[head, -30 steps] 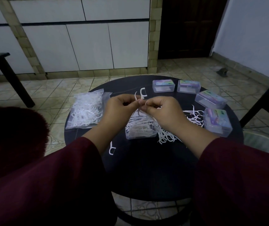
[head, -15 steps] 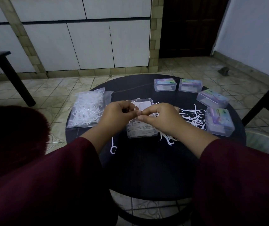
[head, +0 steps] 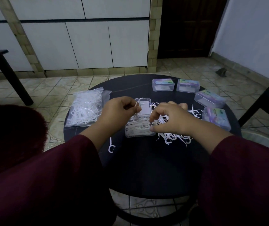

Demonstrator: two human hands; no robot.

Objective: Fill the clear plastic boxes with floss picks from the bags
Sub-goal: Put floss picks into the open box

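Round black table [head: 146,168] on a tiled floor [head: 49,85], white cabinets [head: 88,44] at 12 o'clock; left hand [head: 119,110] pinches a floss pick [head: 137,106], right hand [head: 168,119] fingers curled into the loose picks [head: 176,137].

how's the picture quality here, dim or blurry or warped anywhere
Head view: dim overall, so the dark round table and maroon sleeves lose detail; the white floss picks and open box stand out but merge into a tangle; wide-angle lens bows the cabinet lines at the edges; no strong glare; hands fairly sharp.
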